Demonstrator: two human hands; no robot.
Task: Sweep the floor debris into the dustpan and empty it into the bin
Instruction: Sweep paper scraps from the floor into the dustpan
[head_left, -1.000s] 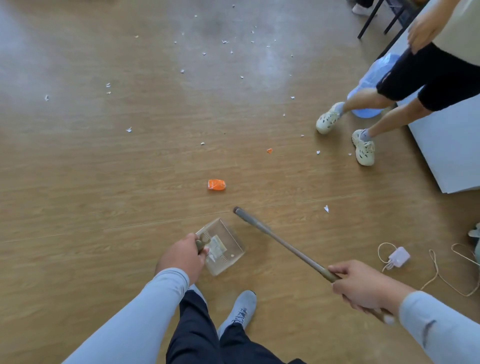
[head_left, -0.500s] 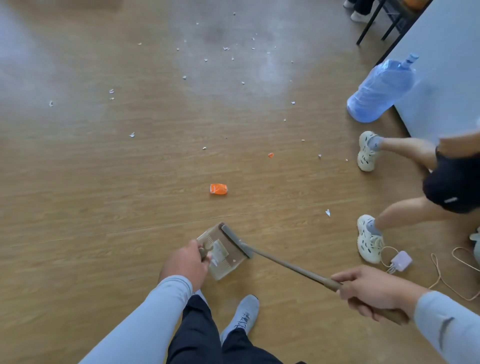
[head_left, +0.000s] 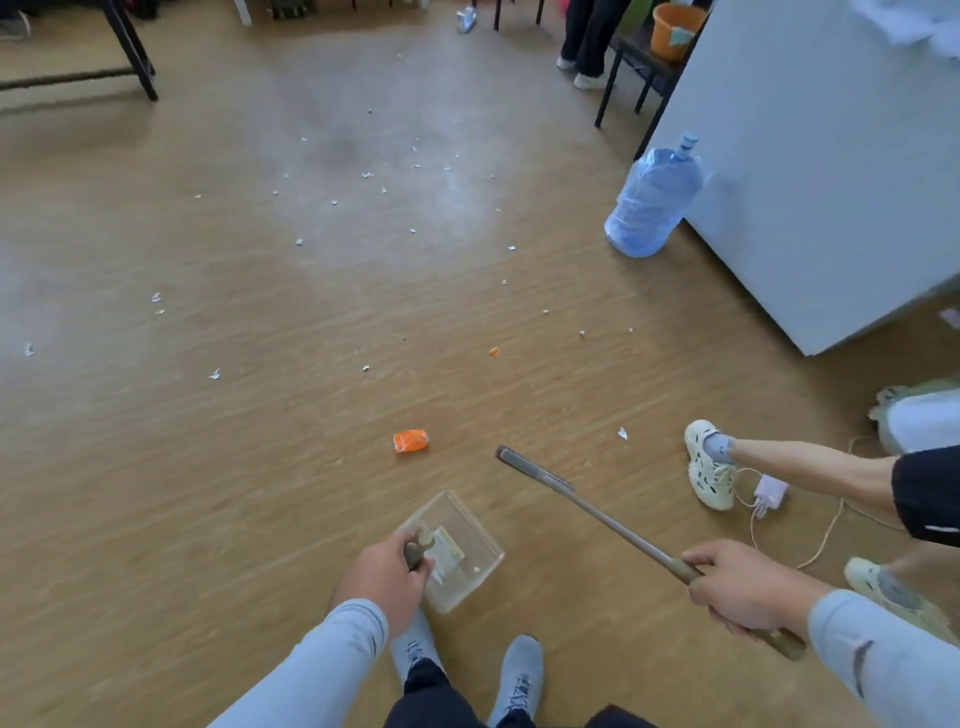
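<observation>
Below, the left hand (head_left: 387, 574) grips a clear dustpan (head_left: 457, 551) by its handle, mouth facing an orange scrap (head_left: 411, 441) just beyond; the right hand (head_left: 743, 587) clamps the broom (head_left: 597, 514), its head raised, likely to sweep scattered paper bits (head_left: 366, 175) inward

A wood-grain floor (head_left: 208, 467) is seen stretching out below, and small white paper scraps (head_left: 367, 175) are scattered widely across its far half. An orange wrapper (head_left: 411, 441) is found lying nearer in, with a tiny orange bit (head_left: 493, 352) set apart beyond it. A single white scrap (head_left: 623, 433) is spotted off to the right. A large blue water bottle (head_left: 653, 208) is stood upright on the boards, just beside a pale grey cabinet (head_left: 810, 182). A white charger (head_left: 769, 493) with its looping cable is laid out at the right, next to a bystander's cream shoe (head_left: 709, 467).
</observation>
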